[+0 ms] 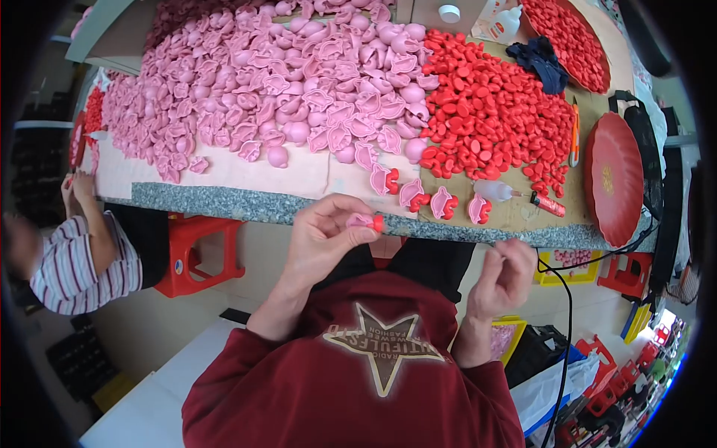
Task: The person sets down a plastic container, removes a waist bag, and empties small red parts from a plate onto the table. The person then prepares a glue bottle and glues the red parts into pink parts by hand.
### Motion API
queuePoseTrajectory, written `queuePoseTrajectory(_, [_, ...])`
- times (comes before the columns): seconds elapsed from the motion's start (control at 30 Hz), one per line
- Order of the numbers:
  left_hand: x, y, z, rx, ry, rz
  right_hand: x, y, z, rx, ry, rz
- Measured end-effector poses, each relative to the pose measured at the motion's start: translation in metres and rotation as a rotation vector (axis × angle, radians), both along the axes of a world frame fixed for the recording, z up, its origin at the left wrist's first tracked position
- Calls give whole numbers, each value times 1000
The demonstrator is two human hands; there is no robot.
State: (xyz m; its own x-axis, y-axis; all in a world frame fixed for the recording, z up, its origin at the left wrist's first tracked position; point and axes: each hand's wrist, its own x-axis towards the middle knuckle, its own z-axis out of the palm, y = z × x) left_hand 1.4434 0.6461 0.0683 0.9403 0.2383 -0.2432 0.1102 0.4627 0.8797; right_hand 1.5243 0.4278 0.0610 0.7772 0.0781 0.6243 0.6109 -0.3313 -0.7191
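Observation:
My left hand [328, 237] is at the table's front edge, thumb and fingers pinching a small pink piece [360, 220] with a red piece [378, 223] at its right end. My right hand [508, 280] is to the right, just in front of the edge, its fingers curled together; whatever they hold, if anything, cannot be made out. Beyond the hands, several pink pieces with red parts attached stand in a row, one of them [444, 203] near the middle. A bottle with a thin nozzle [493, 190] lies right of them, beside a red tube [547, 204].
Heaps of pink pieces [299, 82] and red pieces [485, 112] cover the table behind. A red scalloped tray [616, 179], an orange cutter [574, 134] and a dark cloth [538, 63] are at right. A black cable hangs off the edge. Another person [89, 254] sits far left.

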Motion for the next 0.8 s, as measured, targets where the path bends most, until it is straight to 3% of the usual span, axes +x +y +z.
queuePoseTrajectory(0.1, [-5,-14,7,102,68,-61,-12,27,15,-59,101,279])
queuePoseTrajectory(0.13, [-6,-17,9,160,88,-71,-18,37,19,-82,238,335])
queuePoseTrajectory(0.27, [-16,-15,11,375,106,-172,-21,61,17,-119,351,509])
queuePoseTrajectory(0.3, [-17,-16,9,310,92,-145,-22,63,13,-105,380,540])
queuePoseTrajectory(0.43, [-15,-18,8,-214,83,-44,-27,67,1,111,647,452])
queuePoseTrajectory(0.73, [-15,-32,-3,83,-68,-23,-32,58,2,116,609,368])
queuePoseTrajectory(0.8, [-15,-30,-8,-79,-47,-56,-29,47,3,114,500,226])
